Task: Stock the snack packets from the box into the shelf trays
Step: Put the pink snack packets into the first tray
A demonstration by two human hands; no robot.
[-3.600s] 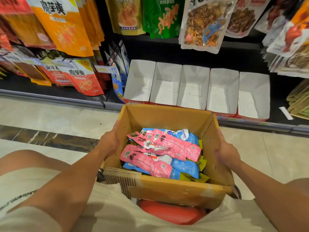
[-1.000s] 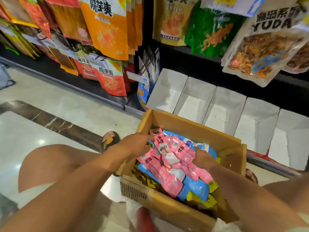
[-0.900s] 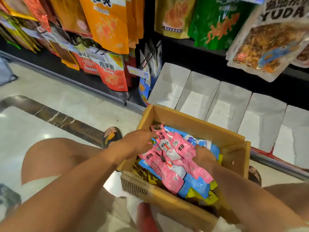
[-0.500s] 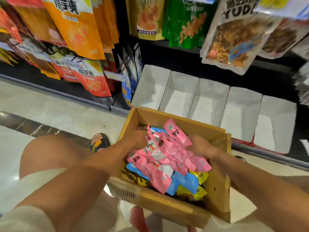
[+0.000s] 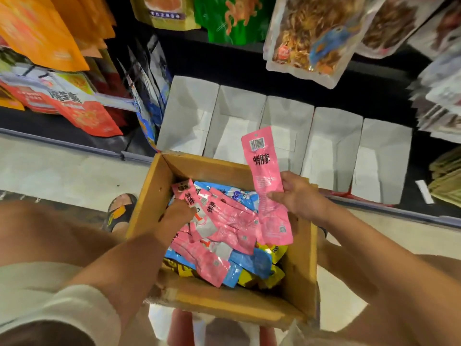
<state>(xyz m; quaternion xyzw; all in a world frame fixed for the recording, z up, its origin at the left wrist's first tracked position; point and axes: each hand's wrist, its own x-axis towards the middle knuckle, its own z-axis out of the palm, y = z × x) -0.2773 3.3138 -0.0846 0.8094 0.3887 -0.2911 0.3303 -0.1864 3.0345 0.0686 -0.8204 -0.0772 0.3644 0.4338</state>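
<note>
A pink snack packet (image 5: 263, 166) is held upright in the right hand (image 5: 300, 197), pinched between the thumb and the curled fingers at about its middle. Its barcoded top end is raised above the far rim of the cardboard box (image 5: 153, 196) and is seen in front of the white shelf trays (image 5: 239, 116). Its lower end hangs down over the heap inside the box; whether a second pink packet is held behind it cannot be told.

The left hand (image 5: 177, 217) is lowered into the left side of the box, with its fingertips laid on the pink packets (image 5: 224, 221) at the top of the heap. Whether anything is gripped there cannot be told, since the fingers are partly hidden among the wrappers.

The box is filled with loose packets: pink ones on top, blue packets (image 5: 252, 260) beneath and at the far side, and yellow packets (image 5: 273, 275) at the near right corner. The box is propped near the person's lap, above something red (image 5: 182, 328) that is only partly seen.

Five trays are lined up side by side on the bottom shelf, just beyond the box, and nothing is seen in them. Above them a clear pouch of dried snack (image 5: 314, 38) and a green bag (image 5: 232, 18) are hung, and orange bags (image 5: 37, 28) are hung at the left. A sandalled foot (image 5: 119, 211) is placed on the pale floor (image 5: 62, 168) left of the box
</note>
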